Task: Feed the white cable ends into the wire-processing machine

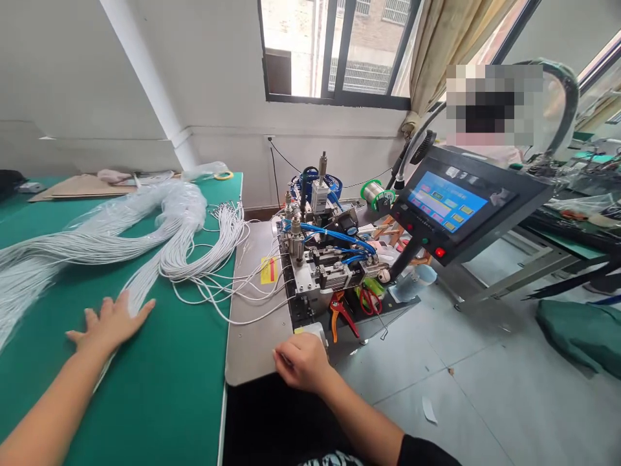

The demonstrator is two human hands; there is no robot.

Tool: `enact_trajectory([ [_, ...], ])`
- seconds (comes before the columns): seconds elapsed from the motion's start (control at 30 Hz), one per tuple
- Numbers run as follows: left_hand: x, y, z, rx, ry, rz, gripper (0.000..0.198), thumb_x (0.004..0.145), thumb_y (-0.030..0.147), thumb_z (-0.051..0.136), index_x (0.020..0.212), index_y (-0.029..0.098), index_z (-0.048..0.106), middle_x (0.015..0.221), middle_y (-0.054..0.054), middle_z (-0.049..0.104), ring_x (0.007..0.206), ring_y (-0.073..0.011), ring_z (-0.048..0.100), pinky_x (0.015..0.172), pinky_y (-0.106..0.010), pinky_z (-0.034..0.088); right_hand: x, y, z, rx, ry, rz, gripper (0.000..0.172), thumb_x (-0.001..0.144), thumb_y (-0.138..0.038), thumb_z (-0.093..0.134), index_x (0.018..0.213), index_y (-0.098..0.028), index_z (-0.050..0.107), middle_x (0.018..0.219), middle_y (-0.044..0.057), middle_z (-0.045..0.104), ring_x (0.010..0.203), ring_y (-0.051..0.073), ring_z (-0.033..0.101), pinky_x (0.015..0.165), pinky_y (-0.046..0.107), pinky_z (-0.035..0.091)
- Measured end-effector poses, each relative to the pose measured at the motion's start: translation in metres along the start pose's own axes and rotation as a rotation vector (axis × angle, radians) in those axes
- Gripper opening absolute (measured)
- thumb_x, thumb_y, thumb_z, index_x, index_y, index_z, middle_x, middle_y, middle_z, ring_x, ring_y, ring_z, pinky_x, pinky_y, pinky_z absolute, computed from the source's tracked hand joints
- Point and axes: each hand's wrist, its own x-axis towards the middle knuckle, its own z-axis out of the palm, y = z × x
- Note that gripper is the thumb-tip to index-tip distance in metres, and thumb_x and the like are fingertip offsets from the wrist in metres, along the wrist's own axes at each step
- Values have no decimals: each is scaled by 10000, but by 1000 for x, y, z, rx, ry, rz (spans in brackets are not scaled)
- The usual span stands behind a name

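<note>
My left hand [109,323] lies with its fingers spread on the lower end of a bundle of thin white cables [145,278], over the green table. My right hand [303,362] is closed at the front edge of a metal plate [257,343], beside a small pale box-like part of the machine. Its curled fingers hide whatever may be in them. From the bundle, several cable ends run across the plate to a bench machine [320,252] with blue air tubes and metal cylinders.
Orange-handled pliers [342,315] and red scissors [370,301] are at the machine's front right. A touchscreen panel [449,200] leans over it on the right, near a green wire spool [377,194]. Plastic wrap [182,204] covers part of the cables. Another person is behind the panel.
</note>
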Motion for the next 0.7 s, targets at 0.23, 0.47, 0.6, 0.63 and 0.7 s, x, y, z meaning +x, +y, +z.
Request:
enact_trajectory([
  [0.23, -1, -5, -1, -47, 96, 76, 718, 906, 587, 145, 1472, 149, 201, 1549, -168, 223, 1417, -351, 210, 1054, -594, 257, 1, -1, -1, 21, 17, 3, 211, 881, -206, 465, 706, -188, 582, 557, -9, 557, 526, 112, 489, 549, 262, 289],
  [0.47, -26, 11, -14, -55, 238, -44, 533, 917, 414, 358, 1294, 52, 464, 1346, -242, 472, 1217, -372, 442, 941, -468, 413, 2, 7, 1, 62, 31, -50, 192, 904, -187, 486, 740, -178, 586, 559, -10, 537, 520, 114, 485, 545, 247, 308],
  [0.6, -35, 9, -21, -104, 167, -147, 529, 876, 372, 455, 1240, -10, 505, 1259, -290, 507, 1133, -359, 515, 874, -398, 452, 3, 12, 0, 92, 36, -101, 177, 912, -204, 498, 771, -175, 602, 572, -8, 554, 512, 116, 497, 531, 244, 334],
  [0.63, -38, 6, -21, -109, 144, -149, 524, 865, 362, 475, 1227, -15, 515, 1237, -289, 523, 1111, -351, 534, 865, -384, 456, 4, 12, 0, 95, 40, -108, 179, 914, -211, 500, 776, -173, 607, 578, -4, 562, 514, 117, 503, 530, 244, 341],
  [0.7, -50, -1, -20, -109, 97, -132, 496, 841, 336, 513, 1194, -10, 542, 1193, -275, 560, 1069, -334, 566, 845, -354, 466, 4, 13, 0, 93, 46, -117, 179, 916, -221, 507, 785, -169, 617, 599, 8, 584, 522, 121, 520, 534, 247, 357],
])
